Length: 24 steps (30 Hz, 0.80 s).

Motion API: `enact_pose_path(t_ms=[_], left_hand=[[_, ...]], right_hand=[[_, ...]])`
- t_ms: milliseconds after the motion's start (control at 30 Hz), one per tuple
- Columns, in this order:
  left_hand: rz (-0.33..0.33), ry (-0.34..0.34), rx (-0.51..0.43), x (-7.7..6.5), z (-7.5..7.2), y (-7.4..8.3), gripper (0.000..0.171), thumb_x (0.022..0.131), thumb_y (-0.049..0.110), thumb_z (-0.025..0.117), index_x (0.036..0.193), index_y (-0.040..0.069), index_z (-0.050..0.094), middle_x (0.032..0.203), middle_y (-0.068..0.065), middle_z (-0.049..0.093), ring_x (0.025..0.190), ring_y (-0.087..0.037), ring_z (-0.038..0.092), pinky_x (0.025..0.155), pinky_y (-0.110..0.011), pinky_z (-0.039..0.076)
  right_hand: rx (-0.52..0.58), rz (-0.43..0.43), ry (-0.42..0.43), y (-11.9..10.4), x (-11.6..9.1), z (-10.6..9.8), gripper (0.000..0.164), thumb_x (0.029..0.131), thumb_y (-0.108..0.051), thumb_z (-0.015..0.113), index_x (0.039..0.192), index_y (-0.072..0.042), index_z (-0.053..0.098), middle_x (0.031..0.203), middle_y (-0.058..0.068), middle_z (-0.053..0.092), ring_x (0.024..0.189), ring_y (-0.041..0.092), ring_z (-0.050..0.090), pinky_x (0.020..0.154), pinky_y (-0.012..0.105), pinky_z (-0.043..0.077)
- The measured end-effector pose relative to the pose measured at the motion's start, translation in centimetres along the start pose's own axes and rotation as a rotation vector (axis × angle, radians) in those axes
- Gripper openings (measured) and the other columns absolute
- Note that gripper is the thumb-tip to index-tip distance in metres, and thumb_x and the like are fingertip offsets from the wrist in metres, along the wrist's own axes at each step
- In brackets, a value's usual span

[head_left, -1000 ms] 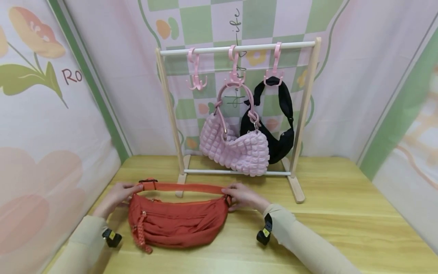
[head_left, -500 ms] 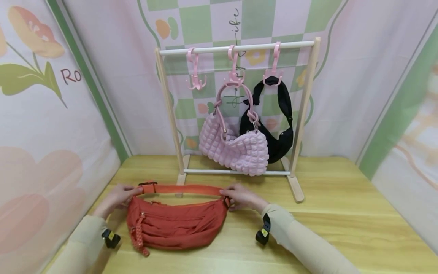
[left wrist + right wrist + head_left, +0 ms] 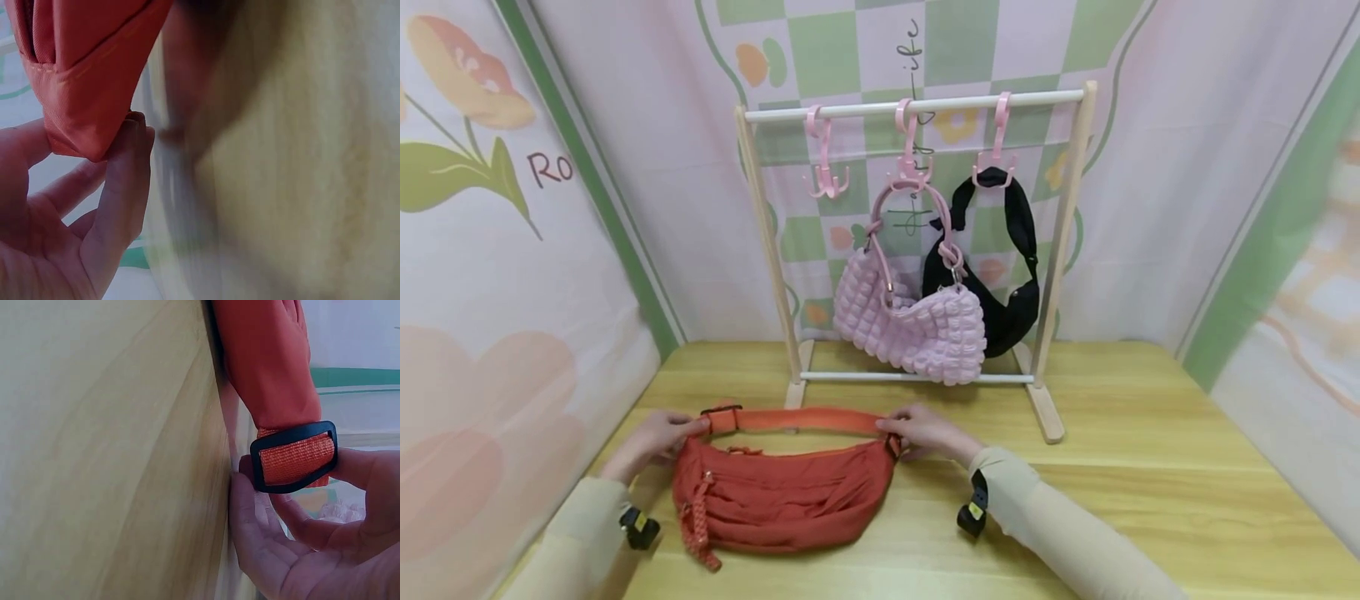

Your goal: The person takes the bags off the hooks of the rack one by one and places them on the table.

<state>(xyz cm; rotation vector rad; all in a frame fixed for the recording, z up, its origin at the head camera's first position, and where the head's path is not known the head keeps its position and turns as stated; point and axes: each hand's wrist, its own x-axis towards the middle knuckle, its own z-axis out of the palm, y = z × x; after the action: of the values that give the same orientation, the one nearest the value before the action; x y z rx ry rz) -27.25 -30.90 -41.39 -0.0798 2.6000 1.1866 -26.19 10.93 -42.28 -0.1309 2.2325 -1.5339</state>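
Observation:
An orange-red waist bag (image 3: 790, 504) lies on the table near the front, its orange strap (image 3: 808, 419) stretched along the far side. My left hand (image 3: 658, 437) pinches the bag's upper left corner, beside the strap's dark adjuster (image 3: 721, 409). In the left wrist view, the thumb and fingers close on the tapered red end (image 3: 94, 94). At the opposite corner, my right hand (image 3: 928, 435) pinches the end where a black buckle (image 3: 256, 465) joins strap and bag. A braided zipper pull (image 3: 700, 521) hangs over the bag's left front.
Behind the bag stands a wooden rack (image 3: 1078, 208) with a white top rail. A lilac puffy handbag (image 3: 917, 333) hangs from its middle pink hook, a black shoulder bag (image 3: 1015, 312) from the right one. The left pink hook (image 3: 826, 171) carries nothing. Patterned cloth walls surround the table.
The waist bag has slid slightly toward me and to the left, with both hands keeping their grip on its ends. The hanging bags stay on their hooks; the head view shifted slightly.

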Motion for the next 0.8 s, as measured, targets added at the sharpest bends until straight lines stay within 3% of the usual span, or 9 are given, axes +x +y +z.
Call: enact_pose_path(t_ms=[500,800], left_hand=[[-0.023,-0.001,0.009,-0.09,0.0,-0.2,0.037,0.09,0.037,0.063,0.099,0.001,0.068,0.057,0.005,0.043,0.056,-0.011,0.045,0.053,-0.03,0.047],[-0.012,0.018,0.02,-0.24,0.01,-0.01,0.037,0.09,0.033,0.063,0.102,-0.003,0.067,0.062,0.002,0.051,0.061,-0.013,0.052,0.057,-0.032,0.052]], right_hand=[[-0.138,-0.024,0.071,-0.29,-0.08,0.63,0.03,0.092,-0.028,0.061,0.106,-0.001,0.066,0.065,0.0,0.057,0.055,0.009,0.052,0.052,0.024,0.051],[-0.165,-0.032,0.065,-0.3,-0.1,0.62,0.03,0.092,-0.029,0.061,0.106,-0.002,0.065,0.063,0.001,0.059,0.054,0.011,0.052,0.051,0.023,0.048]])
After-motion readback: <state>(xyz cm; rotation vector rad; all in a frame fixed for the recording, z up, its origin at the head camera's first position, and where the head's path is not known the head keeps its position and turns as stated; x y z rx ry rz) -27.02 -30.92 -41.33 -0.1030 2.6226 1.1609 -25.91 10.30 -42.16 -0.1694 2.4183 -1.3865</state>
